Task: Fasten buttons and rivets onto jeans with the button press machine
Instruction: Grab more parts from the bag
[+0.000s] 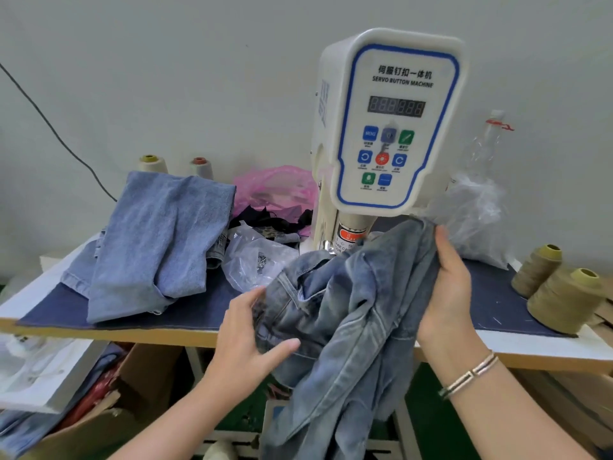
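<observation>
The jeans [348, 303] hang bunched over the front edge of the desk [166, 333], directly below the button press machine [391, 121], with their upper folds lifted up against the machine's head. The right hand [447, 287] grips a raised fold just to the right of the machine's base, fingers curled behind the cloth and thumb in front; a bracelet [471, 373] sits on that wrist. The left hand [248, 336] is below and left of the machine, fingers spread and nearly straight, resting against the waistband area without closing on it. Left of the machine lies a second folded pile of denim [159, 240] on the dark desk cover, with a clear bag of small metal parts [255, 257] between that pile and the machine. Behind these sits a pink bag [275, 187] and 2 pale thread cones [152, 164]. Right of the machine stand 2 olive thread cones [560, 297] and a crumpled clear plastic bag [474, 214].
</observation>
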Demonstrator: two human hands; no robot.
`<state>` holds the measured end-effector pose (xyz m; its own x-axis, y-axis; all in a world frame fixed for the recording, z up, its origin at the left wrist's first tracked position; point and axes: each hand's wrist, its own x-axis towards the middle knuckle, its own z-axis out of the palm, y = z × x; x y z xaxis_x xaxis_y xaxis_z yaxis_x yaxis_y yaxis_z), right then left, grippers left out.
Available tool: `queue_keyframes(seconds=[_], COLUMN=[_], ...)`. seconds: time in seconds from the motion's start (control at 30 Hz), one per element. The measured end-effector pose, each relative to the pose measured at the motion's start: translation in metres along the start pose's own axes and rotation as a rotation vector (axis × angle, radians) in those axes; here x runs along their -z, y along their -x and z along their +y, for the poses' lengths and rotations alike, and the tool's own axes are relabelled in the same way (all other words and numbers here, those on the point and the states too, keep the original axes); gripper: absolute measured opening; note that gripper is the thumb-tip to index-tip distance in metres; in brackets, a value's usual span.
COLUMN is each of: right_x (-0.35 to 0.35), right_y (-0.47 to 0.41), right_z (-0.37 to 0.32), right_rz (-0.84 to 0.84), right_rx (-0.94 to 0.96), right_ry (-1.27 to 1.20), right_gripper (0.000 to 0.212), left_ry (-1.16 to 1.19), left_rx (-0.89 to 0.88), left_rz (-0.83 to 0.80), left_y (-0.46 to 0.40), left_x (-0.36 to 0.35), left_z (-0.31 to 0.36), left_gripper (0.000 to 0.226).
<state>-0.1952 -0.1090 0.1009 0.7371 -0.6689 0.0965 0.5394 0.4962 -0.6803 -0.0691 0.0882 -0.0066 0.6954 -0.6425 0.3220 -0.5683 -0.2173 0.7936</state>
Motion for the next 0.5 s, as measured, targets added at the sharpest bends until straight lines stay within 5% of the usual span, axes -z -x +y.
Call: queue_keyframes(seconds=[0.13, 0.27, 0.4, 0.5], right_x=[0.009, 0.054, 0.084, 0.072], right_y=[-0.003, -0.003, 0.001, 0.011], right_z=[-0.019, -0.038, -0.041, -0.028], right_rz=[-0.034, -0.002, -0.019, -0.206], right_rx=[0.079, 0.047, 0.133, 0.143], right_ry=[-0.040, 0.174, 1.102, 1.085], right_gripper=[0.028, 0.020, 0.030, 0.019], left_ry=[0.333, 0.718, 0.828, 0.707], left_rx=[0.165, 0.142, 0.063, -0.038], left_rz=[-0.091, -0.148, -0.260, -0.470], left_y=[-0.020, -0.036, -0.058, -0.062], left_x=[0.002, 0.022, 0.040, 0.039], left_z=[0.017, 0.033, 0.049, 0.061], left_gripper=[0.003, 0.012, 0.010, 0.005])
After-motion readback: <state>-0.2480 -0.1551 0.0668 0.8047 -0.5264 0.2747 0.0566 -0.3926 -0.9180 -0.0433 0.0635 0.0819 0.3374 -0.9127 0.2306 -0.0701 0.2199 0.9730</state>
